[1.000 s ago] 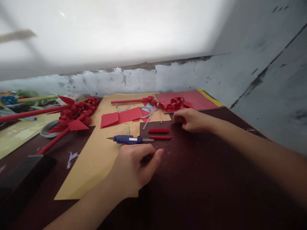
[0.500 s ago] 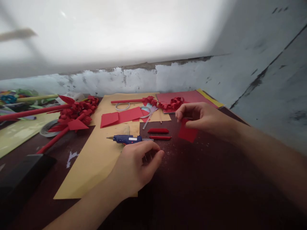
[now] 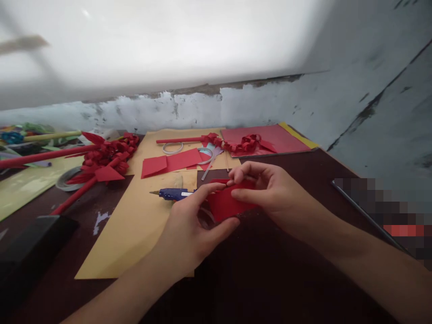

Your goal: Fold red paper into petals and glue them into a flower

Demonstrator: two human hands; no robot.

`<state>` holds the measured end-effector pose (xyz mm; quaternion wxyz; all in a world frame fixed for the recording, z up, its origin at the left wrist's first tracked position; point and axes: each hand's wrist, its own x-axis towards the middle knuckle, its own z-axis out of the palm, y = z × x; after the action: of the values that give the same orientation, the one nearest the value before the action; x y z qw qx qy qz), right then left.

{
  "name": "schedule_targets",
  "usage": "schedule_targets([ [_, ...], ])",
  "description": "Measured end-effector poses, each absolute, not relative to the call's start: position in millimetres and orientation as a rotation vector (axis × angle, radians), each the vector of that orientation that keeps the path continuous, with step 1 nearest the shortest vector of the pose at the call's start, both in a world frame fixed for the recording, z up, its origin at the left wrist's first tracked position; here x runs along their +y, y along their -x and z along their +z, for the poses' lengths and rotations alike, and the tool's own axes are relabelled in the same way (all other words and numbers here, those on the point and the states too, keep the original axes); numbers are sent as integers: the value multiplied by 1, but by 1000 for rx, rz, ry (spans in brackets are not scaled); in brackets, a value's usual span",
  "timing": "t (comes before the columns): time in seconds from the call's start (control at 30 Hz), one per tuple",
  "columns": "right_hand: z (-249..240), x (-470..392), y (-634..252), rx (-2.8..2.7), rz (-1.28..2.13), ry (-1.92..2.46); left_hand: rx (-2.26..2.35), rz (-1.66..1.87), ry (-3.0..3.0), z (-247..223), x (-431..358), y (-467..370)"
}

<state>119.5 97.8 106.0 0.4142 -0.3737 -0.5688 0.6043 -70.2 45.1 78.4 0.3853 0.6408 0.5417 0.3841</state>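
A small red paper piece (image 3: 224, 203) is pinched between the thumb and fingers of my right hand (image 3: 266, 186). My left hand (image 3: 192, 225) is at the paper's left side, its thumb and index finger spread around the lower and upper edges. The blue glue gun (image 3: 173, 194) lies on yellow paper, partly behind my left hand. Folded red paper strips (image 3: 172, 163) rest farther back on the yellow sheet (image 3: 135, 234).
Red paper flowers with stems (image 3: 108, 157) lie at the left beside a tape roll (image 3: 69, 179). A black box (image 3: 37, 243) stands at the near left. A red folder (image 3: 270, 139) with curled red paper is at the back, near the wall.
My right hand has moved left and nearer with the red paper, bringing it to my left hand. My left hand's fingers have spread around the paper.
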Motion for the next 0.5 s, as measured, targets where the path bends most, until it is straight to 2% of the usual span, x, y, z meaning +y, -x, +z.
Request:
schedule_targets([
  [0.17, 96, 97, -132, -1496, 1378, 1055, 1395, 977, -1589, 78, 47, 70],
  [0.5, 86, 94, -137, -1452, 1379, 1149, 1347, 994, -1706, 72, 47, 72],
])
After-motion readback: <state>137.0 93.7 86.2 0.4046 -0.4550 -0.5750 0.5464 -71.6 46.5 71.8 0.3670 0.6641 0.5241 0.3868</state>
